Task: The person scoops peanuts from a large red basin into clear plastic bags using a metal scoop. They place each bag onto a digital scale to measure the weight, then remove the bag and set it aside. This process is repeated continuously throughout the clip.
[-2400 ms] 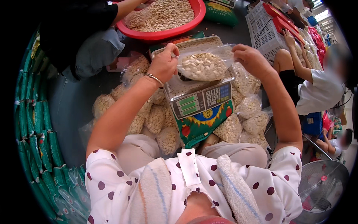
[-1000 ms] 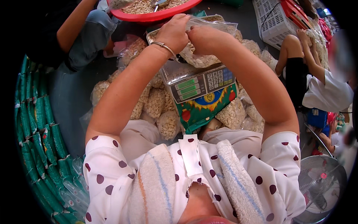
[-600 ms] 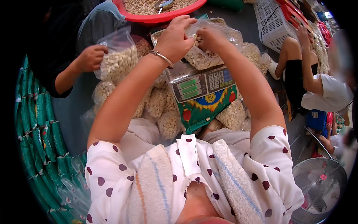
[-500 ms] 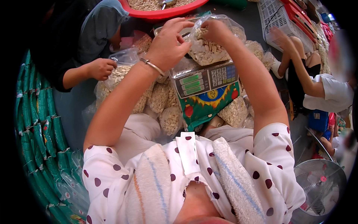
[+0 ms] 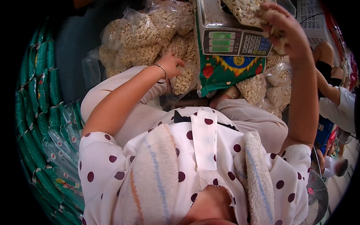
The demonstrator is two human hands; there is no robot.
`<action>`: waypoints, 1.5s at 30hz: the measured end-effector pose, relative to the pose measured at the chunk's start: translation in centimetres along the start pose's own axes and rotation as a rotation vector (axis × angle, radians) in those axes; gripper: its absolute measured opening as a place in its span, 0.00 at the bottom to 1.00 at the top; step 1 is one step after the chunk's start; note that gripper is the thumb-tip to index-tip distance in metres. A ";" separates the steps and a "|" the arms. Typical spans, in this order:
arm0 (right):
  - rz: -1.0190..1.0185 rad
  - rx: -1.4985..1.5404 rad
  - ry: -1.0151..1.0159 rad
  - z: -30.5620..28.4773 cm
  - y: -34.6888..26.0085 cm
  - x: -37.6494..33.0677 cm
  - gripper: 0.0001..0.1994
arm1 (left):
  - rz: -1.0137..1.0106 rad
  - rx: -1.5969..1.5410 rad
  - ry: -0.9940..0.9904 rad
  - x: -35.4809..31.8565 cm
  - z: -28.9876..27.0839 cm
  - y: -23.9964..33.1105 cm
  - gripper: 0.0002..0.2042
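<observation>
A digital scale [image 5: 206, 35] with green displays stands before me, and a clear bag of pale pumpkin seeds [image 5: 243, 12] lies on its pan, cut off by the upper edge. Beside that bag my right hand [image 5: 287, 28] is raised, fingers curled round a handful of pumpkin seeds [image 5: 273, 20]; motion blurs it a little. My left hand [image 5: 170, 65] hangs above my left knee with loosely bent fingers apart and nothing visible in them. Just below it sits a small filled bag of seeds [image 5: 183, 81].
Filled bags of seeds [image 5: 140, 32] pile up left of the scale, more bags [image 5: 253, 90] to its right. A green printed sack [image 5: 225, 77] lies under the scale. Stacked green packs [image 5: 52, 86] line the far left. Another person [image 5: 343, 107] sits at right near a white crate [image 5: 311, 18].
My left hand has let go of the bag's rim and come down toward my left knee. My right hand has come out of the bag with seeds. The view has shifted.
</observation>
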State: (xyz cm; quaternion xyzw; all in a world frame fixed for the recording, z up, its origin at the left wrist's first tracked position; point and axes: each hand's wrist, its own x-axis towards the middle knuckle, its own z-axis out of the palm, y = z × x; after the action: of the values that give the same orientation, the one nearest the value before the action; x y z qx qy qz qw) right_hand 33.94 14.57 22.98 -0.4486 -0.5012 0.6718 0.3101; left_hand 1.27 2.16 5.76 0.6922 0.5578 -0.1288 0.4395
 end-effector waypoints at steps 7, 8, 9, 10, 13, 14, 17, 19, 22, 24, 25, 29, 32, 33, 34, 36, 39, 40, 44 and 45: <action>0.625 0.430 -0.069 13.5 14.1 -3.8 0.13 | -0.034 0.010 -0.170 0.1 3.2 -0.2 0.24; 0.637 0.442 -0.053 14.9 16.1 -3.6 0.13 | -0.071 -0.003 -0.191 0.2 3.6 -0.6 0.25; 0.648 0.452 -0.041 16.1 18.2 -3.1 0.13 | -0.071 0.003 -0.167 0.4 4.3 -1.3 0.25; 0.628 0.435 0.029 17.2 20.7 -2.7 0.15 | -0.068 0.008 -0.139 0.6 4.8 -2.0 0.25; 0.610 0.292 0.197 19.7 25.3 -1.8 0.19 | -0.026 0.052 -0.122 0.1 3.8 -1.7 0.22; 0.629 0.171 0.215 20.3 25.3 -1.6 0.21 | -0.007 0.071 -0.119 0.0 3.2 -1.4 0.20; 0.447 -0.241 0.070 20.1 26.2 -2.1 0.22 | 0.052 0.081 -0.022 0.7 4.3 -2.2 0.17; 0.335 -0.465 -0.079 18.8 21.6 -2.7 0.18 | -0.023 0.030 -0.107 1.0 4.2 -2.5 0.18; 0.287 -0.289 -0.026 13.7 13.1 -2.2 0.12 | 0.008 0.077 -0.141 1.1 3.4 -2.3 0.20; -0.106 -0.232 0.229 8.5 6.6 -1.1 0.09 | 0.114 0.044 -0.076 0.5 3.0 -1.7 0.22; -0.230 -0.147 0.354 6.0 3.5 -0.8 0.08 | 0.134 0.015 -0.047 0.2 2.8 -1.0 0.21; -0.445 -0.379 0.506 -3.8 -3.1 1.7 0.10 | 0.172 -0.046 0.057 -0.2 1.9 -0.3 0.22; -0.223 -0.732 0.392 -8.3 -4.4 3.7 0.13 | 0.234 -0.041 0.107 -0.3 0.2 1.1 0.22; -0.140 -0.835 0.309 -8.1 -4.2 5.2 0.15 | 0.218 -0.065 0.090 -0.3 -0.3 1.2 0.22; -0.056 -0.937 0.227 -7.7 -3.8 6.3 0.16 | 0.205 -0.089 0.074 -0.2 -0.5 1.3 0.22; -0.030 -1.328 0.153 -3.7 -2.2 9.6 0.21 | 0.178 -0.084 0.108 -0.4 -0.4 0.4 0.21; 0.124 -1.658 0.120 -3.9 1.5 12.2 0.32 | 0.207 0.012 0.074 -0.1 -0.5 0.8 0.20; 0.109 -1.562 0.187 -4.4 2.7 12.4 0.32 | 0.212 0.052 0.055 -0.1 -0.5 0.8 0.19; -0.109 -1.672 0.229 -4.7 4.7 12.5 0.28 | 0.175 0.048 -0.024 0.0 0.9 0.2 0.18; -0.083 -1.683 0.222 -4.7 4.6 12.7 0.27 | 0.181 0.052 -0.026 0.1 1.2 0.0 0.18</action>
State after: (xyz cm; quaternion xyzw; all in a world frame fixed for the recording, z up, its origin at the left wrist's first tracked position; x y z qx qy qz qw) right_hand 33.29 26.00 14.44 -0.5742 -0.8167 0.0154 -0.0551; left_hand 1.63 1.33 5.05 0.7491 0.4837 -0.1122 0.4385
